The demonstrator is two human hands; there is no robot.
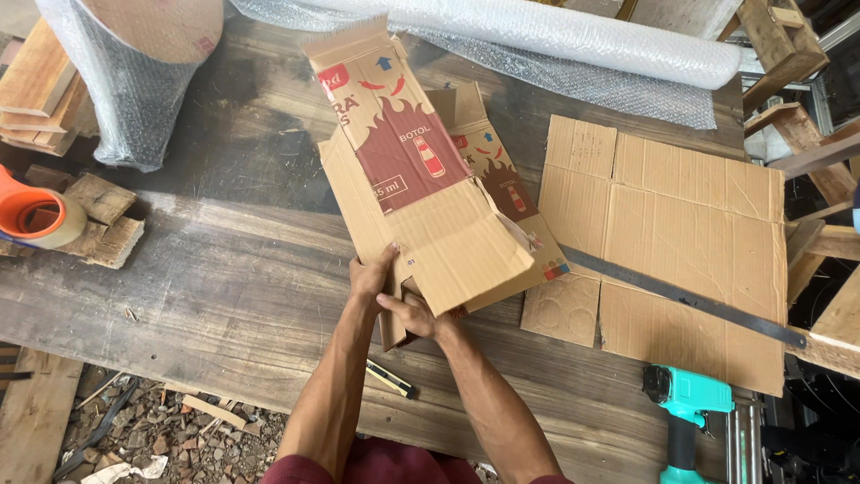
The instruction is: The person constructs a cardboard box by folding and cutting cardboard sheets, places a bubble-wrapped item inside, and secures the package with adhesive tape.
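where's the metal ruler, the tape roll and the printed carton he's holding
metal ruler [685, 298], head view, middle of the long dark blade lying across the flat cardboard
tape roll [40, 218], head view, outer band of the roll in its orange dispenser
printed carton [452, 242], head view, plain brown panel above the hands

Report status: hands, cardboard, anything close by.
Left hand and right hand grip the printed cardboard piece. Steel ruler on flat cardboard sheet alongside.

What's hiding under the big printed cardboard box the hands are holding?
Under the printed carton lies a second printed carton piece, and the dark wooden table. A long metal ruler runs up to its edge; anything further beneath is covered.
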